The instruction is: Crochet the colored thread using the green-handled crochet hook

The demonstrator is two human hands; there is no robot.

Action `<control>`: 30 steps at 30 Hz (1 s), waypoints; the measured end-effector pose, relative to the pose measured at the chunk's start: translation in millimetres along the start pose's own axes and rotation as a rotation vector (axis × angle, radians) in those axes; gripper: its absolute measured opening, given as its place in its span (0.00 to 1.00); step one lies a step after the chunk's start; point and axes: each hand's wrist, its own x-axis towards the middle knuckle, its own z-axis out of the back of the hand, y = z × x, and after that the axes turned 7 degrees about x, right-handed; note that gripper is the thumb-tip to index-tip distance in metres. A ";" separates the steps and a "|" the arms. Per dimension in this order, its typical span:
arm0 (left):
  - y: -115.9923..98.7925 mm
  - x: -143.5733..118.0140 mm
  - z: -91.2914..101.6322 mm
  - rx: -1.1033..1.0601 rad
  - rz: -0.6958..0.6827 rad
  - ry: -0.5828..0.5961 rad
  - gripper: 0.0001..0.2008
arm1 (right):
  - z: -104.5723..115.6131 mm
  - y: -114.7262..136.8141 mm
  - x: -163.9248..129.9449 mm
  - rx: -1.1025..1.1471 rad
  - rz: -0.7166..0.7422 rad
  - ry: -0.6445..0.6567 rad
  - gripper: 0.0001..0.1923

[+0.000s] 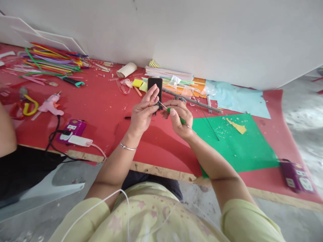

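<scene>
A thin metal rod [191,128] runs from my left fingertips through my right hand and sticks out below it. My right hand [182,119] is closed around the rod and a bright green piece [182,121], mostly covered by the fingers. With thumb and fingers, my left hand [142,112] pinches a small dark bit at the rod's upper end; its exact kind is too small to tell. Just behind the hands stands a black phone [154,85], its lower part covered by my fingers.
A brown stick [194,99] and green sheet [237,144] lie to the right, with a purple power strip [296,176] at the table's edge. On the left are a pink glue gun [51,103], another purple strip [73,129], colourful stems [50,60] and a neighbouring person's arm [6,131].
</scene>
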 end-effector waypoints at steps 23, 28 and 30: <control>10.9 -4.3 -7.4 -0.014 0.061 -0.097 0.08 | 5.1 0.7 3.0 -0.115 0.061 0.073 0.15; 12.7 -4.7 -5.8 -0.003 0.086 -0.086 0.06 | 5.7 -9.8 -2.9 -0.187 0.188 0.075 0.11; 12.7 -5.5 -6.8 -0.006 0.094 -0.083 0.06 | 4.6 -15.0 -6.2 -0.207 0.195 0.077 0.13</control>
